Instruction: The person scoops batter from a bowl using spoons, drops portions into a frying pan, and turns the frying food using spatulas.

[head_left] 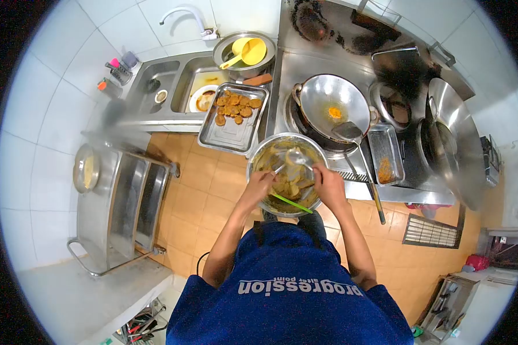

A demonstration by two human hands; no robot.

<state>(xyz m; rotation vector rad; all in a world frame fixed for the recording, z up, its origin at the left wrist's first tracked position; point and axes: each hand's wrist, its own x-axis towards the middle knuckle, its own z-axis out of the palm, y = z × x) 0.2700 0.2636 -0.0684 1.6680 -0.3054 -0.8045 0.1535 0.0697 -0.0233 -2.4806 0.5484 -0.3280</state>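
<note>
A wide metal mixing bowl [251,158] with thick yellowish-brown batter [288,187] and pale pieces in it is directly in front of me. My right hand [329,183] grips a metal spoon [297,156] whose head is over the batter. At the bowl's left side, my left hand [259,187] is closed around a thin metal handle [280,168], probably of another spoon; its far end is hard to make out. Across the near part of the bowl lies a bright green handle [292,202], held by neither hand.
Beyond the bowl, a tray [217,135] carries browned fried pieces by the sink [181,86]. On the stove at right sits a wok [311,98] with a ladle-like turner [362,152]. Beside it are a small metal tray [380,141] and a large tilted pan [466,138]. A steel cart [101,213] stands left.
</note>
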